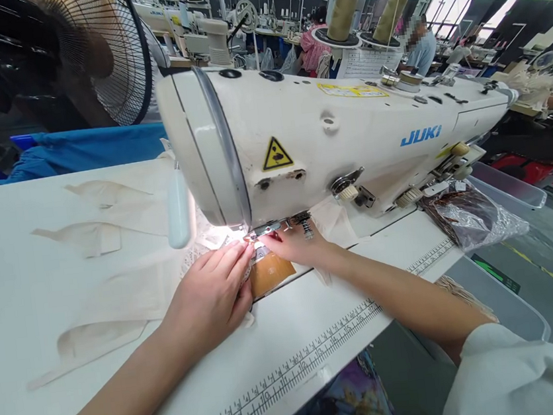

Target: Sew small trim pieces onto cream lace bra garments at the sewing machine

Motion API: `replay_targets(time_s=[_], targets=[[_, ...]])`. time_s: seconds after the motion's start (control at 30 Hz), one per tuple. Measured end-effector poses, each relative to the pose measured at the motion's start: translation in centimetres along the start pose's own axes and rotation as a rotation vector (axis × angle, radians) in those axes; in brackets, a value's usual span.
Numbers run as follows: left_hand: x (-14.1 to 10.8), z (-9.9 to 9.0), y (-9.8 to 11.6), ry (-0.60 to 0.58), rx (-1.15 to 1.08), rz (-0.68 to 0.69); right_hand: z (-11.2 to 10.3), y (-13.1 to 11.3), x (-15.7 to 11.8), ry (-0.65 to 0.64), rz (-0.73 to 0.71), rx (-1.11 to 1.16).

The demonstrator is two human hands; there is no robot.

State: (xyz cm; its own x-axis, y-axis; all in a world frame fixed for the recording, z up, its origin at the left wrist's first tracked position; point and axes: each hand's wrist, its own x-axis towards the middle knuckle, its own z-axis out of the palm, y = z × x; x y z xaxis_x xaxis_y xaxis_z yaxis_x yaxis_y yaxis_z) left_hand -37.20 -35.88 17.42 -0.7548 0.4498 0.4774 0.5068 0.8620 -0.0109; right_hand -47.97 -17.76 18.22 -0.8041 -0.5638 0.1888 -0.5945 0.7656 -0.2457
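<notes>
A white sewing machine [297, 125] marked JUKI stands over the white table, its lamp lighting the needle area. My left hand [211, 295] lies just left of the needle area, fingers pressed together on pale lace fabric [192, 257]. Under the machine head, my right hand [298, 242] reaches in from the right with its fingertips at the presser foot; what they pinch is too small to tell. Between my hands shows an orange-brown plate [270, 273]. Cream fabric pieces [112, 303] are spread at the left.
A black fan [105, 60] stands at the back left, by blue cloth [90, 149]. Ruler marks run along the table's front edge [295, 372]. At the right are a plastic bag of brown material [477, 214] and clear bins [508, 184]. People sit farther back.
</notes>
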Motion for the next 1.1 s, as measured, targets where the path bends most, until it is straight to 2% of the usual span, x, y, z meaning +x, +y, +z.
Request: replay_targets(time_s=[0.17, 0.3, 0.53, 0.73, 1.1], targets=[[0.1, -0.1, 0.1, 0.022, 0.053, 0.036, 0.5, 0.1, 0.1, 0.025, 0.019, -0.053], [0.2, -0.1, 0.2, 0.031, 0.043, 0.030, 0.9, 0.3, 0.4, -0.024, 0.036, -0.011], [0.3, -0.3, 0.1, 0.003, 0.044, 0.020, -0.2, -0.2, 0.1, -0.052, 0.053, -0.045], [0.5, -0.5, 0.1, -0.005, 0.067, 0.028, -0.2, -0.3, 0.2, -0.010, 0.047, -0.019], [0.3, -0.2, 0.0, 0.012, 0.067, 0.063, -0.9, -0.6, 0.5, -0.116, 0.086, 0.006]])
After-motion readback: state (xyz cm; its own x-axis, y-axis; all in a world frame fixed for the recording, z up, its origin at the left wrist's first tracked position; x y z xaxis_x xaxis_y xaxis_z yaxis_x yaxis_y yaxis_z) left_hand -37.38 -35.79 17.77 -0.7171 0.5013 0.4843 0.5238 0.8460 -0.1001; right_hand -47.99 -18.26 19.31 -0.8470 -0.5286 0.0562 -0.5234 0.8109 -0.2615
